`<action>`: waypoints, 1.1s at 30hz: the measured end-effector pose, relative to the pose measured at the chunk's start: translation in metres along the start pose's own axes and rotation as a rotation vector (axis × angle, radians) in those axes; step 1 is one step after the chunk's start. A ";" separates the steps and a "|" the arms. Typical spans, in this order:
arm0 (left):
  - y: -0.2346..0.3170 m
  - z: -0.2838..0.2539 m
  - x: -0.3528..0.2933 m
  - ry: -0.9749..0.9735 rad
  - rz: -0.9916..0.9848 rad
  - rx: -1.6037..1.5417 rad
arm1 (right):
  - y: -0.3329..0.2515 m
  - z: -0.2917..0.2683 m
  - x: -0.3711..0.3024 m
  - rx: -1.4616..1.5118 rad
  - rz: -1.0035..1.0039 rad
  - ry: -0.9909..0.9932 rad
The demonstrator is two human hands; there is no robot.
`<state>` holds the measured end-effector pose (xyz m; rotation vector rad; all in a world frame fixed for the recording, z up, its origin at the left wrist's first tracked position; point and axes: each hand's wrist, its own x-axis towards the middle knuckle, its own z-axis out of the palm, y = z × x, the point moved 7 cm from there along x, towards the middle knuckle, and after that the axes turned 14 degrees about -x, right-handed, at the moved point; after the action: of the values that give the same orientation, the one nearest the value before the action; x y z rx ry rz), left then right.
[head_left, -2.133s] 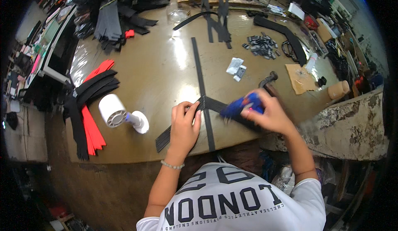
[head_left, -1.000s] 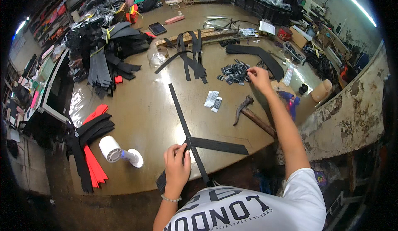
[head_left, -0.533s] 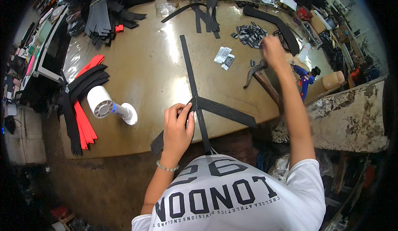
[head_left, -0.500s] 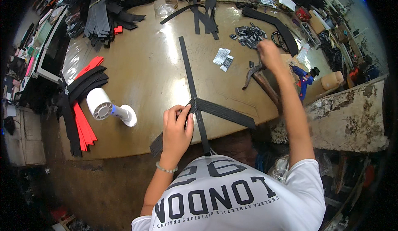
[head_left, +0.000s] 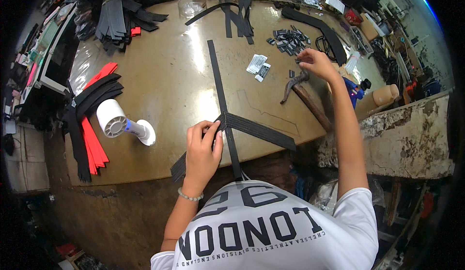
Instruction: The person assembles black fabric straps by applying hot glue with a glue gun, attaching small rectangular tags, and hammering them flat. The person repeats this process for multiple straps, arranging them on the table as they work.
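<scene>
Right hand (head_left: 317, 65) has drawn back from the pile of small dark pieces (head_left: 289, 41) since a second ago; left hand (head_left: 202, 146) stays by the strap's corner.
Bent black strap (head_left: 259, 130) lies on the table (head_left: 164, 66) near its front edge, crossing the narrow black strip (head_left: 216, 76) at its corner; left thumb and forefinger pinch it beside that corner. Best practice, as judged: keep the corner pinned flat while reaching, lest the layers skew. Right arm extended, wrist bent inward, fingertips gathered just beside the head of the hammer (head_left: 312, 108); cannot tell whether they grip anything.
</scene>
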<state>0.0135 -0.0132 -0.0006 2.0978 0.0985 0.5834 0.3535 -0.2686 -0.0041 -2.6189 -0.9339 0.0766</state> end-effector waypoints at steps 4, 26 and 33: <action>0.001 0.000 0.001 0.000 0.036 0.019 | 0.006 0.002 -0.002 -0.052 0.026 -0.015; 0.010 0.003 -0.008 -0.031 -0.066 0.051 | -0.213 0.077 -0.139 0.914 0.273 -0.114; 0.013 -0.008 -0.012 -0.087 -0.055 -0.008 | -0.239 0.078 -0.130 0.370 -0.012 0.275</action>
<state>-0.0021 -0.0179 0.0090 2.1025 0.1034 0.4581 0.0949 -0.1531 -0.0023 -2.2134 -0.7574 -0.1029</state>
